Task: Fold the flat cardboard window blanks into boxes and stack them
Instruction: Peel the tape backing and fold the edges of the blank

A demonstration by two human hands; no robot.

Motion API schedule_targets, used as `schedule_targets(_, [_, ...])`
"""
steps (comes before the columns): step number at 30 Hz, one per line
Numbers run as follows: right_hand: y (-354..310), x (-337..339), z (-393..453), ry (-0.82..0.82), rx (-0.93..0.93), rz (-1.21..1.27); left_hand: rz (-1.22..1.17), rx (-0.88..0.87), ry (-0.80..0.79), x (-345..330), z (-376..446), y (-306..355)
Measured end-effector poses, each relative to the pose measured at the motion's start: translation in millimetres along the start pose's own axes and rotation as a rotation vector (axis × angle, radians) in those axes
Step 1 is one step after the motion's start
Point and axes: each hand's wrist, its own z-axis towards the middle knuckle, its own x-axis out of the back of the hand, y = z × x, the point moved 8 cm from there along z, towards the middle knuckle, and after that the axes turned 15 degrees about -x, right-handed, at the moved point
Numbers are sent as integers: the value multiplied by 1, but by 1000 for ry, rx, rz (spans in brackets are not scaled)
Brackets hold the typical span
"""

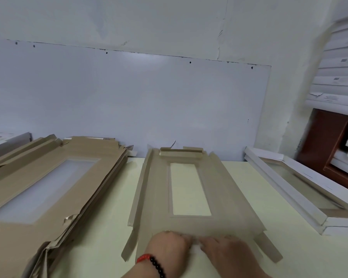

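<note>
Both hands press on the near edge of a flat blank (pixel 189 197) on the table (pixel 100 227): left hand (pixel 169 247) and right hand (pixel 227 251) close together. A blank stack (pixel 48 177) lies left, folded boxes (pixel 301 189) right.

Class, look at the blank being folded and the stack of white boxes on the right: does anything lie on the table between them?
Nothing visible does. Bare table separates the blank from the stack of white boxes. Both hands, left and right, already touch its near edge.

Blank (pixel 191 221) lies between left blank pile (pixel 48 183) and, seemingly, right boxes (pixel 301 193).
</note>
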Motion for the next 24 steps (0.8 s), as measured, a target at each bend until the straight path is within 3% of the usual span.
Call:
schedule_targets(9, [-13,-22,18,26,22,-72,67,28,168,-5,25,-15])
schedule_targets(17, [23,-27,13,-62,-90,-165,158,109,-22,-21,18,-45])
schedule_targets(24, [74,-8,2,226,-106,-188,242,166,-16,-10,-8,-60])
